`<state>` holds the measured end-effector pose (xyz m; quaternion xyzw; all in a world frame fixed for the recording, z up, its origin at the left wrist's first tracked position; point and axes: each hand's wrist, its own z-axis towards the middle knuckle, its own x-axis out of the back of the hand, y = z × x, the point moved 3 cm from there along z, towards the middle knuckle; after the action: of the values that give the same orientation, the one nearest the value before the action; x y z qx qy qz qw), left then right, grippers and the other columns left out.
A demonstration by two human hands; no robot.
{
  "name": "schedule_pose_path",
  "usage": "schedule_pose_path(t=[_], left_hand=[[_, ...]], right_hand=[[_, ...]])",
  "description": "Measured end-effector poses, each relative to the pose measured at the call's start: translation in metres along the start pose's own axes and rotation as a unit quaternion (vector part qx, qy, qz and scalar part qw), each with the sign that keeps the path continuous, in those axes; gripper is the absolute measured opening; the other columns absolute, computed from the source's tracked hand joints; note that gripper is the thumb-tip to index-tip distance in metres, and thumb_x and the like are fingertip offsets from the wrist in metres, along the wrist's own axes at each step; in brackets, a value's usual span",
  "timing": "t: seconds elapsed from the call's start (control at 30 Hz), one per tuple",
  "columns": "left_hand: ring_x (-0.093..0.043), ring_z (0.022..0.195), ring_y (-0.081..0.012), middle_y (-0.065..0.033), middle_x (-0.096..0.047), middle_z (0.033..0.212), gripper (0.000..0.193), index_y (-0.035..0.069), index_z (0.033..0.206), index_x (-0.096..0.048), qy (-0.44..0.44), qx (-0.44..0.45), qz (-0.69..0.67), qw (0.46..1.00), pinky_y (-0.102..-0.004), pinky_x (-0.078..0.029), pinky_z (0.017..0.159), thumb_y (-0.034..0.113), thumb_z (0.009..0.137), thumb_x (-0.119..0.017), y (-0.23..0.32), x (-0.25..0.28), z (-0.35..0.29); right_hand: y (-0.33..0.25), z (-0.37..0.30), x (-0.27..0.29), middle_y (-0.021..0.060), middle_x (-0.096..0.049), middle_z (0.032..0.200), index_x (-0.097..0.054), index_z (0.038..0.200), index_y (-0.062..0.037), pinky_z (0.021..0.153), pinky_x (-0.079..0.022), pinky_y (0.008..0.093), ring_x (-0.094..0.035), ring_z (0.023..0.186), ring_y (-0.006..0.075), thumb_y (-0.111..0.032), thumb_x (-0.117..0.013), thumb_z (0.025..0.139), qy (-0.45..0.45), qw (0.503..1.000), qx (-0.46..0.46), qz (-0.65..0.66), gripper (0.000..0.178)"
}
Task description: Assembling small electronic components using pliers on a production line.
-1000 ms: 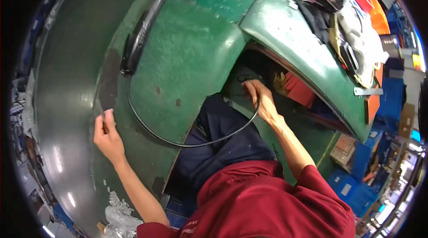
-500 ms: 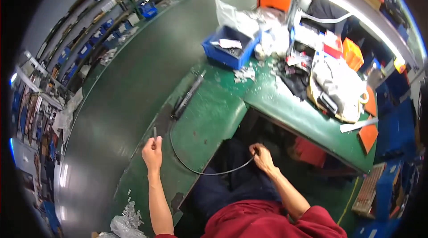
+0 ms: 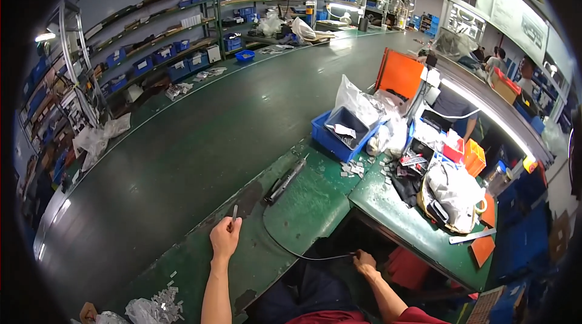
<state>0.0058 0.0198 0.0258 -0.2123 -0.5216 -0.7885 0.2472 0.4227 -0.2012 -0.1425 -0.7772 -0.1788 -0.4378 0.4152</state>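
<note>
Cable [image 3: 321,259] pinched at workbench edge

Right hand [image 3: 365,262] pinches the dark cable between thumb and fingers, beside the edge of the green workbench [image 3: 315,205]. From this grip, the cable curves over the edge to the rear of a black cylindrical tool [image 3: 284,183]. The tool lies on the workbench, tip near a blue bin [image 3: 331,144]. Left hand [image 3: 224,240] pinches a slim grey piece [image 3: 235,209] above the surface.

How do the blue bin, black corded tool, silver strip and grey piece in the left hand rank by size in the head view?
1. Blue bin
2. Black corded tool
3. Silver strip
4. Grey piece in the left hand
Apparent size only.
</note>
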Motion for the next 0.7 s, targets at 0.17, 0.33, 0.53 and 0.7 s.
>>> schedule_pose_path(t=[0.17, 0.33, 0.53, 0.7], left_hand=[[-0.054, 0.055, -0.0309, -0.012, -0.056, 0.062, 0.035, 0.002, 0.077, -0.059, -0.004, 0.021, -0.034, 0.999, -0.0406, -0.042, 0.054, 0.031, 0.095, -0.067, -0.002, -0.001, 0.004], [-0.055, 0.055, -0.0294, -0.0128, -0.058, 0.064, 0.034, 0.001, 0.078, -0.061, 0.003, 0.053, -0.07, 0.996, -0.0394, -0.042, 0.054, 0.03, 0.095, -0.067, -0.008, 0.006, 0.004], [-0.054, 0.055, -0.0267, -0.0145, -0.059, 0.065, 0.031, -0.001, 0.082, -0.065, 0.01, 0.078, -0.163, 0.983, -0.0368, -0.043, 0.056, 0.027, 0.095, -0.069, -0.015, 0.007, 0.004], [-0.05, 0.055, -0.0178, -0.0101, -0.056, 0.062, 0.03, -0.002, 0.084, -0.066, 0.017, 0.093, -0.212, 0.973, -0.033, -0.041, 0.055, 0.026, 0.095, -0.069, -0.02, 0.004, 0.003]], right_hand=[[0.032, 0.013, 0.052, 0.0291, -0.068, 0.111, -0.065, 0.116, -0.0002, 0.087, -0.056, 0.05, -0.068, 0.103, 0.0432, -0.03, -0.064, 0.09, -0.08, 0.976, -0.071, -0.19, 0.039], [-0.128, -0.02, 0.127, 0.0199, -0.072, 0.099, -0.065, 0.115, -0.0059, 0.078, -0.056, 0.041, -0.071, 0.09, 0.0332, -0.015, -0.061, 0.09, 0.127, 0.976, 0.171, 0.052, 0.027], [-0.292, 0.014, 0.107, 0.0216, -0.062, 0.119, -0.05, 0.137, 0.0016, 0.092, -0.051, 0.0443, -0.062, 0.109, 0.0373, -0.045, -0.067, 0.094, 0.211, 0.948, 0.239, 0.02, 0.065], [-0.326, 0.043, 0.06, 0.0271, -0.057, 0.122, -0.042, 0.144, 0.0018, 0.094, -0.05, 0.0495, -0.057, 0.116, 0.0418, -0.047, -0.067, 0.091, 0.16, 0.949, 0.271, -0.02, 0.077]])
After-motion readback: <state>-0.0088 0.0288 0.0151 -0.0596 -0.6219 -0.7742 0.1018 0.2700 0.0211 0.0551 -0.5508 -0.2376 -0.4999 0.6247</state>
